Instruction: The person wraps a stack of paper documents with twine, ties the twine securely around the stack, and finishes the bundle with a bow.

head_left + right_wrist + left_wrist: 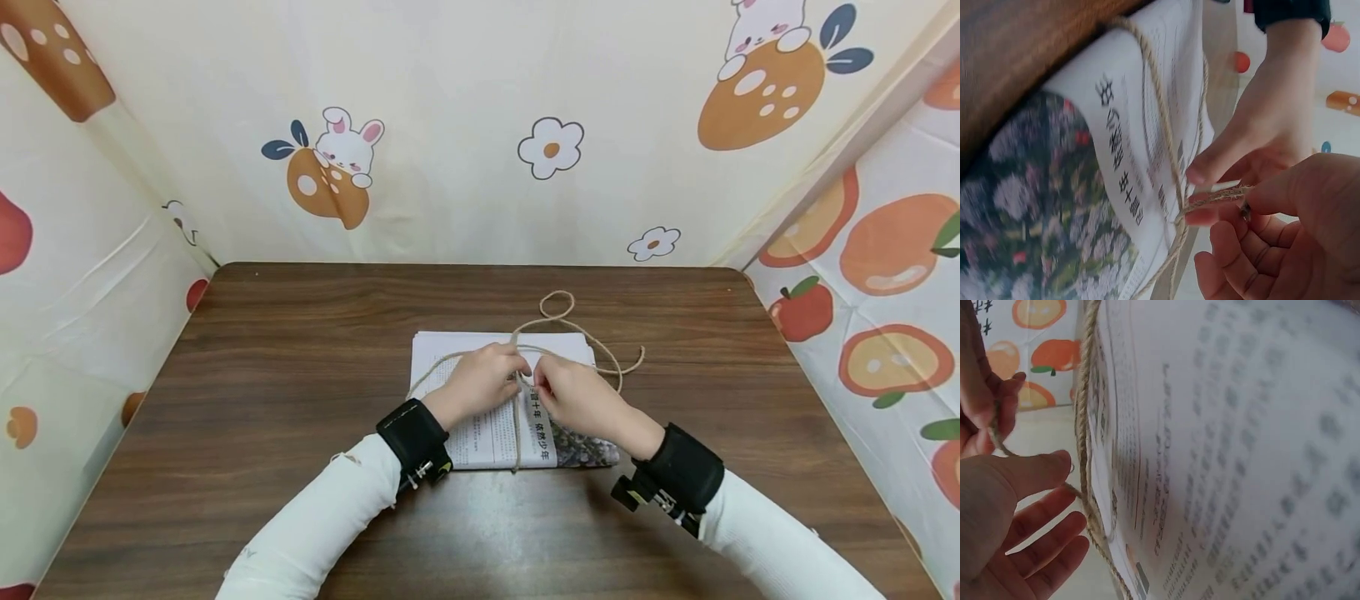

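Note:
A folded stack of newspapers point(480, 442) lies on the table, bound crosswise with tan twine point(517, 437). A flower photo point(1041, 200) and a column of large characters show on its top sheet. Above the crossing, my right hand point(581, 396) pinches a strand of twine point(1213, 199) between thumb and curled index finger. Facing it, my left hand point(487, 379) holds the same strand between thumb and index finger, its other fingers loosely spread in the left wrist view. The exact form of the knot is partly hidden by my fingers.
Loose twine point(558, 293) loops beyond the stack's far edge, with a tail off to the right. The wooden table point(300, 350) extends around the stack. Patterned cloth point(450, 167) hangs behind and along both sides. Black bands with cameras sit on both wrists.

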Motion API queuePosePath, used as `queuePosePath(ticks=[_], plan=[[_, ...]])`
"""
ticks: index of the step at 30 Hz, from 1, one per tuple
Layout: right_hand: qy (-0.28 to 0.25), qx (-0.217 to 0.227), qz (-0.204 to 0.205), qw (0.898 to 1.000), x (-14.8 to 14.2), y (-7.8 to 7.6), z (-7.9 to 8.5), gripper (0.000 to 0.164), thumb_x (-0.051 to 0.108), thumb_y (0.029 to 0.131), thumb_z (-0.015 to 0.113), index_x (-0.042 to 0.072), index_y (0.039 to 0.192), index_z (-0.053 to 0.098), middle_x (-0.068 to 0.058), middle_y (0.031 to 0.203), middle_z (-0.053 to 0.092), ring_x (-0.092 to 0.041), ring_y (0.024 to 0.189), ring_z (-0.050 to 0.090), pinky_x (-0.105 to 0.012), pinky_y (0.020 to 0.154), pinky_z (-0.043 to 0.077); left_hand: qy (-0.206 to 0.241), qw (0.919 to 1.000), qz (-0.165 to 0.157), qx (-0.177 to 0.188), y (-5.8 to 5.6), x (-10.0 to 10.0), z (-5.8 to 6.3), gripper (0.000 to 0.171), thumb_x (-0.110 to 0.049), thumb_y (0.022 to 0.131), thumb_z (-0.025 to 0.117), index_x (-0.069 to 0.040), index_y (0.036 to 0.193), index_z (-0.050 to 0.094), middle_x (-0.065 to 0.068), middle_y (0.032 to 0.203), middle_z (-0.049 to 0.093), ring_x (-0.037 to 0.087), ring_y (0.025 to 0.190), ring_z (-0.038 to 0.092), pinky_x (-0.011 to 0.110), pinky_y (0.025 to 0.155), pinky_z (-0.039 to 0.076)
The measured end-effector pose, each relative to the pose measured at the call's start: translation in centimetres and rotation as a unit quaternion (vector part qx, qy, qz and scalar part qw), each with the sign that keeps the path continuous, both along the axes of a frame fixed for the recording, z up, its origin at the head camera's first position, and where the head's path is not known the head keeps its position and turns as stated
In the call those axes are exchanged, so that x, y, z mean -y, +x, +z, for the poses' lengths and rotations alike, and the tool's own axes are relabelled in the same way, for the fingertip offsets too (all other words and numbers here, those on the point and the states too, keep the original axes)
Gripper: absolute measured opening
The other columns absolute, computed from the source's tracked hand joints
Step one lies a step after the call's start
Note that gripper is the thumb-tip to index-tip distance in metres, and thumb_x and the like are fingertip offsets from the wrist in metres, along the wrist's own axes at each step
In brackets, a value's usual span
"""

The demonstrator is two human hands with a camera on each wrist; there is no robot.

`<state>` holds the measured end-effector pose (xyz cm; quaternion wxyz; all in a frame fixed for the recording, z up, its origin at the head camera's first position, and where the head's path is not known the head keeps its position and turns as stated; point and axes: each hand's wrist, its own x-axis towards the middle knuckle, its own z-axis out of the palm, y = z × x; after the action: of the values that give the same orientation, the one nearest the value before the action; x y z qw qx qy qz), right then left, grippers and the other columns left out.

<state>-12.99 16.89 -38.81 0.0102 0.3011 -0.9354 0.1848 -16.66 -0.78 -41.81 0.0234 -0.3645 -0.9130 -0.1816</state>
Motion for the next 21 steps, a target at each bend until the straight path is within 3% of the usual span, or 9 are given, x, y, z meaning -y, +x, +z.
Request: queuePosePath(ticks=[12,17,21], plan=[[-0.018,-0.001,0.013,1.0,0.2,2.2,-0.3,0.01,0.007,0.083,0.061,0.013,0.081,0.053,0.007,0.071,0.048,-0.004,0.061,0.044,-0.019,0.055,0.038,0.035,0.9989,-0.022,-0.023,1.0,0.9,-0.6,0.008,-0.01,0.083,0.065,-0.016,0.086,0.07,-0.005,0.088,0.065,0.012,0.084,0.063,0.028,0.07,0.049],[-0.018,0.03,-0.016,0.999,-1.4,1.9,-0.5,0.004,0.012,0.087,0.06,0.014,0.085,0.057,0.009,0.076,0.054,-0.001,0.064,0.048,-0.02,0.057,0.041,0.039,0.9984,-0.04,-0.007,2.0,1.2,-0.2,0.008,-0.011,0.084,0.065,-0.017,0.087,0.069,-0.006,0.088,0.066,0.01,0.082,0.063,0.026,0.069,0.049],[-0.021,0.029,-0.056,0.998,-3.4,1.2,-0.9,0.002,0.014,0.088,0.059,0.013,0.089,0.06,0.007,0.081,0.058,-0.003,0.068,0.053,-0.022,0.06,0.044,0.046,0.9968,-0.064,-0.013,2.8,1.3,0.2,0.007,-0.013,0.083,0.066,-0.017,0.087,0.07,-0.007,0.088,0.066,0.009,0.083,0.062,0.025,0.072,0.049]])
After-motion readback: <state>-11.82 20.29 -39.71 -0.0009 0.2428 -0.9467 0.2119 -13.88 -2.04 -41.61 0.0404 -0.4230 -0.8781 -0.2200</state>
